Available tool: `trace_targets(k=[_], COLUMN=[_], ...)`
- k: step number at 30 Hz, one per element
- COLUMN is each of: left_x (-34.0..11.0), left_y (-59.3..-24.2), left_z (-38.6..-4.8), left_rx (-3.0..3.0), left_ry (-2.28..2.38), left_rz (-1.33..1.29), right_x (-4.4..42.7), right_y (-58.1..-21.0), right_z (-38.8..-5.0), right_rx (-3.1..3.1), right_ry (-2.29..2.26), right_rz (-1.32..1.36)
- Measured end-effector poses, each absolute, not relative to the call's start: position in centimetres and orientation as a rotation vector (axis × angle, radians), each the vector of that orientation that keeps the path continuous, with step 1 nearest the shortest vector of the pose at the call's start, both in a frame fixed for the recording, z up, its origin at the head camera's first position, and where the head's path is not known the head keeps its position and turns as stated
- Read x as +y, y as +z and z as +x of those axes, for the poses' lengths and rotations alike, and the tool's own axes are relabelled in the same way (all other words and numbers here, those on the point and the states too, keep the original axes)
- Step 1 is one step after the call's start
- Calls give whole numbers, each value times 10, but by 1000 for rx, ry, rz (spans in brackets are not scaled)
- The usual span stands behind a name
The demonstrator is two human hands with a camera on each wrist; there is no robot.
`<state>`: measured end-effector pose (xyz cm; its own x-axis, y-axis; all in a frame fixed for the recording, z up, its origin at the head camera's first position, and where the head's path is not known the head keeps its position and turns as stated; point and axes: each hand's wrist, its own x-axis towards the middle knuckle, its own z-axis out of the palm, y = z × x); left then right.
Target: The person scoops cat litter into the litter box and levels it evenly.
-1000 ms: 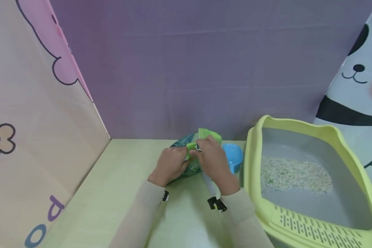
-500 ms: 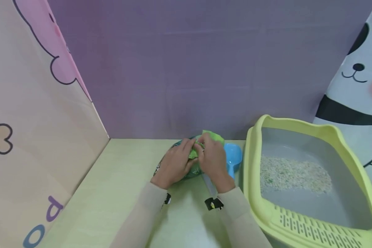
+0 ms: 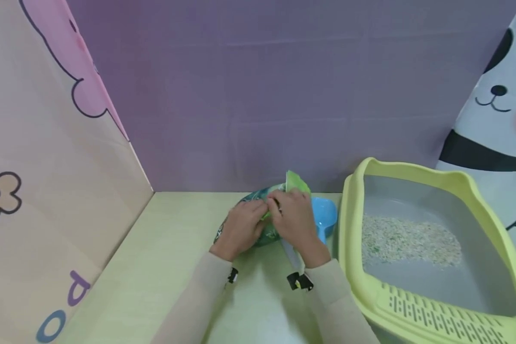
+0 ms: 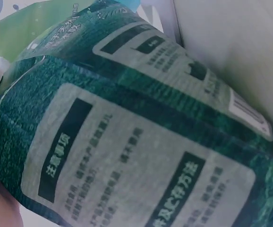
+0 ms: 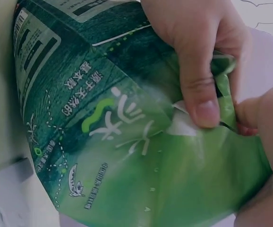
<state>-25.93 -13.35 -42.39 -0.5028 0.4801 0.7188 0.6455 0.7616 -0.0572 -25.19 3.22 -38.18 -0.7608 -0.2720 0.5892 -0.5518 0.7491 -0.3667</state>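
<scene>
A green and teal cat litter bag (image 3: 262,194) with Chinese print lies on the table near the back wall. My left hand (image 3: 241,225) pinches its top edge from the left. My right hand (image 3: 293,217) grips the edge beside it, the fingers of both hands nearly touching. In the right wrist view, the left thumb (image 5: 205,112) presses the bright green top, where a small white patch shows. The printed bag side (image 4: 141,142) fills the left wrist view. Whether the bag's mouth is open is hidden by the hands.
A blue scoop (image 3: 324,210) lies just right of the bag. Beyond it stands a yellow-rimmed litter box (image 3: 348,229) with pale litter (image 3: 408,241) spread over its grey bottom. A purple wall (image 3: 241,95) rises behind the table (image 3: 163,267).
My left hand has gone from a tight fist to fingers laid further along the bag's top. The two hands have drawn closer together, and the bright green flap stands higher.
</scene>
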Motion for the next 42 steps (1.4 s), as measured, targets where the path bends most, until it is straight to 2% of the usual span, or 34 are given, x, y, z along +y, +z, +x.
trace_targets(k=[7,11,14,16,19,22,25,29,35,42], left_x=[-142,-150,-158,-165,-173,-176,-176,-177,-175,-169], left_y=[-422,-419,-416,-415,-414,-413,-414,-413,-412,-410], left_z=[-264,-268,-271,-273,-273,-272,-272,-273,-272,-271], left_rx=[-2216,-2228,-2244,-2256,-2255,-2253,-2258,-2251,-2260,-2271], left_ry=[-409,-484,-563,-622,-688,-714,-715,-714,-727,-760], left_rz=[-755,-642,-529,-455,-366,-335,-331,-331,-289,-187], right_x=[34,33,34,36,38,36,36,38,36,36], right_y=[-372,-365,-365,-372,-392,-413,-426,-434,-443,-451], right_z=[-247,-242,-242,-246,-254,-260,-263,-263,-264,-267], right_rx=[-2134,-1824,-1918,-2212,-2689,-2865,-2943,-3122,-3281,-3302], right_ry=[1206,1467,1513,1458,1125,849,686,555,445,533], right_rz=[686,456,218,129,222,341,289,206,261,281])
